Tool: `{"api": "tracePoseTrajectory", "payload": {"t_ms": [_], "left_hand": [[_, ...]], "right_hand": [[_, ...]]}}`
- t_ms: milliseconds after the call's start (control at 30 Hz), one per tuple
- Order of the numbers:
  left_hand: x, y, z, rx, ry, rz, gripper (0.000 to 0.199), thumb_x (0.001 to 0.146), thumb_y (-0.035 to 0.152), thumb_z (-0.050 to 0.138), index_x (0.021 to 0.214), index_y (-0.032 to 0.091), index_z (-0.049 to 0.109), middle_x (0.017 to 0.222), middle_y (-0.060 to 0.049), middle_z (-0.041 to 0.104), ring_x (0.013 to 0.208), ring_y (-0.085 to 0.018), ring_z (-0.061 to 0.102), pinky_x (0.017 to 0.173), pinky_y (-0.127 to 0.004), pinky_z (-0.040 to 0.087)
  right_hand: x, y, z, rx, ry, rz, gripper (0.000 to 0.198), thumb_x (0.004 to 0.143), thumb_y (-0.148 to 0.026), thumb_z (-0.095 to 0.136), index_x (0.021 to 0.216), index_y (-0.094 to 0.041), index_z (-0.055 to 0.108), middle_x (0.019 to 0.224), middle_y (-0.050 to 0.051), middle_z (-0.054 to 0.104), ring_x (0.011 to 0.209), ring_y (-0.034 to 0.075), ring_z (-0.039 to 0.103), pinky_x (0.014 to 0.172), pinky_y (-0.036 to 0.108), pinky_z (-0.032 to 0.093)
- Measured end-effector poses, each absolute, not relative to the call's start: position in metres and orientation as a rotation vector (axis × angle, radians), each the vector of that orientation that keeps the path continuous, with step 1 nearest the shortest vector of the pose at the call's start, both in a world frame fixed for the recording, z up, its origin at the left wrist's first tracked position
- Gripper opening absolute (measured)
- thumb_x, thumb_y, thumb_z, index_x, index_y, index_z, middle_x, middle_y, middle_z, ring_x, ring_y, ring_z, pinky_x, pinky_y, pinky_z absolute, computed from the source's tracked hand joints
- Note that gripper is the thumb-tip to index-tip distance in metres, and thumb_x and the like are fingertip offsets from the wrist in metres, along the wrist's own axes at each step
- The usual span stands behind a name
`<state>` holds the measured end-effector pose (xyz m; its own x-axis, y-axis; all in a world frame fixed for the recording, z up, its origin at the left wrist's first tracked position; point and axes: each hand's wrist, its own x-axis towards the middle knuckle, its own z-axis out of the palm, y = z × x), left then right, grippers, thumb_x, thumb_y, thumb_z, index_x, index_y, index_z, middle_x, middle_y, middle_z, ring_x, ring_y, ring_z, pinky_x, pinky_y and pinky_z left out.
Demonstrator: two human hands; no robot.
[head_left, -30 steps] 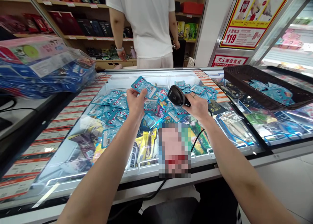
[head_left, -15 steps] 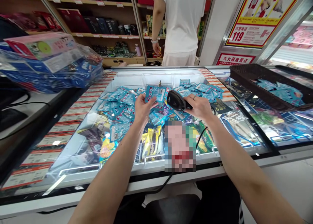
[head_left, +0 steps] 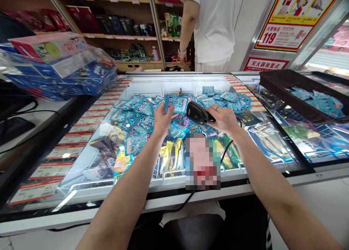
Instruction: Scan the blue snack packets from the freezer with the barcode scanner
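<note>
Over the glass-topped freezer [head_left: 89,159], my left hand [head_left: 163,119] is closed on a small blue packet [head_left: 177,103], its thumb across the lower left part. A white label with a barcode shows on the packet's right half. My right hand [head_left: 223,119] grips a black barcode scanner [head_left: 196,113], whose head faces left, close beside the packet's right edge. The scanner's cable [head_left: 226,151] hangs down from that hand. Many similar blue packets [head_left: 139,124] lie loosely heaped on the glass around both hands.
A dark basket [head_left: 294,100] holding more blue packets stands at the right. Plastic-wrapped boxes [head_left: 62,70] are stacked at the left. A blurred-out pink item [head_left: 201,155] lies near the front edge. A person in white [head_left: 214,28] stands behind the freezer, before shelves [head_left: 122,37].
The packet in my left hand looks slightly more level. The scanner keeps its place beside it. My view has shifted a little, and the person behind appears farther right.
</note>
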<state>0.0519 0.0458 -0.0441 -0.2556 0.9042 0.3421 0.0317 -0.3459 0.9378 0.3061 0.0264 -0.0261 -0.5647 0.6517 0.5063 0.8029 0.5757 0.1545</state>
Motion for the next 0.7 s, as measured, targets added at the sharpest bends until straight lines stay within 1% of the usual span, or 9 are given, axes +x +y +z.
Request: {"api": "tracePoseTrajectory", "payload": {"t_ms": [100,267,400,700], "left_hand": [[0.051,0.046,-0.046,1.317,1.144,1.624,0.028,0.071,0.04,0.068,0.079,0.018,0.052,0.074,0.003,0.044,0.066,-0.007,0.044,0.076,-0.039,0.06],[0.051,0.047,-0.048,1.276,1.153,1.632,0.029,0.071,0.038,0.068,0.084,0.018,0.052,0.075,0.003,0.042,0.068,-0.008,0.044,0.077,-0.039,0.06],[0.05,0.047,-0.05,1.305,1.144,1.628,0.029,0.073,0.039,0.067,0.089,0.018,0.053,0.078,0.002,0.044,0.071,-0.009,0.047,0.078,-0.039,0.06],[0.049,0.051,-0.056,1.365,1.232,1.623,0.028,0.075,0.04,0.065,0.088,0.018,0.053,0.086,-0.001,0.048,0.077,-0.013,0.055,0.075,-0.04,0.06]], "right_hand": [[0.306,0.027,-0.027,-1.156,-2.407,-0.541,0.032,0.089,-0.038,0.051,0.114,-0.02,0.059,0.099,0.006,0.065,0.078,0.019,0.057,0.062,0.029,0.031],[0.306,0.027,-0.028,-1.155,-2.403,-0.539,0.031,0.089,-0.037,0.05,0.113,-0.019,0.059,0.1,0.007,0.065,0.077,0.019,0.057,0.062,0.029,0.031],[0.305,0.027,-0.027,-1.172,-2.412,-0.524,0.033,0.087,-0.036,0.053,0.114,-0.019,0.059,0.1,0.008,0.065,0.078,0.019,0.057,0.062,0.029,0.031],[0.305,0.027,-0.027,-1.184,-2.408,-0.519,0.033,0.086,-0.036,0.053,0.114,-0.019,0.059,0.099,0.007,0.064,0.079,0.019,0.057,0.062,0.029,0.032]]}}
